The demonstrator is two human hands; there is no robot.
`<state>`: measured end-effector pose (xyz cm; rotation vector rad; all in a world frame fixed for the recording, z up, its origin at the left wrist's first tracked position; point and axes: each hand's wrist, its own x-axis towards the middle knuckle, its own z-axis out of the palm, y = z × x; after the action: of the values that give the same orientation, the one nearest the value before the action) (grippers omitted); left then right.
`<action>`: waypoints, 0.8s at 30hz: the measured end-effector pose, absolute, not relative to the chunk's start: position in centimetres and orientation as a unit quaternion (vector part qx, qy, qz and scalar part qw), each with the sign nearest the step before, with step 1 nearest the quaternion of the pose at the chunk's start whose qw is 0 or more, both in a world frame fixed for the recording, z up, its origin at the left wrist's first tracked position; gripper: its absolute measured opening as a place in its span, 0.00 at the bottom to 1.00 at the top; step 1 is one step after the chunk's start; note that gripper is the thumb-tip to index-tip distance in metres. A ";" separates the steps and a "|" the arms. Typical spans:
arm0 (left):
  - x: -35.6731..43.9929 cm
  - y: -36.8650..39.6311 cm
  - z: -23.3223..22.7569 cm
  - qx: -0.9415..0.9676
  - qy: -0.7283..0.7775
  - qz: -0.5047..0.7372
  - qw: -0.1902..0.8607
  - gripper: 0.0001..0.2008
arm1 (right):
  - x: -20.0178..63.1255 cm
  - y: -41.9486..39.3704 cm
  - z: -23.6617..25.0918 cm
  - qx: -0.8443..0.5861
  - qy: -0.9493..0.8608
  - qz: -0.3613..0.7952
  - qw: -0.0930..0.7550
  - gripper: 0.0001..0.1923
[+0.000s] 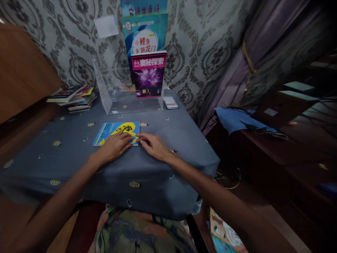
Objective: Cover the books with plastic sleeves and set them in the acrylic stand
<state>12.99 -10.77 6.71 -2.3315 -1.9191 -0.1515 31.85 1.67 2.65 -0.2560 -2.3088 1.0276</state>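
A blue and yellow book (107, 131) lies closed, cover up, on the cloth-covered table (79, 161). My left hand (116, 144) rests flat over the lower part of its cover, fingers stretched to the right and close together. Beside it, my right hand (152, 144) reaches the book's right edge with its extended fingertips, the thumb lower and apart from the index finger. Whether those fingertips press on the cover or just meet the edge is hard to tell. Part of the cover is hidden under the left hand.
Behind the book, a clear plastic stand (105, 100) holds a purple-pink book (149, 79) in front of taller blue books (127, 37). A stack of books (81, 98) sits at the back left. To the right is a dark desk (268, 151) with a blue cloth (231, 117).
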 end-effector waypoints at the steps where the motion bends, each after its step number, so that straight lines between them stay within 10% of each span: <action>1: 13.0 -10.9 6.6 -0.768 -0.635 -0.056 0.058 0.19 | 31.8 1.6 2.6 -0.097 -0.869 0.388 0.290 0.18; 24: -0.6 -6.9 5.0 -0.658 -0.738 -0.149 0.003 0.31 | 32.1 1.3 3.4 -0.114 -0.880 0.364 0.284 0.15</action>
<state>-0.57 -6.92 4.97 -2.0624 -2.3157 -0.4683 32.08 1.27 3.39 -0.3055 -2.3542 0.9747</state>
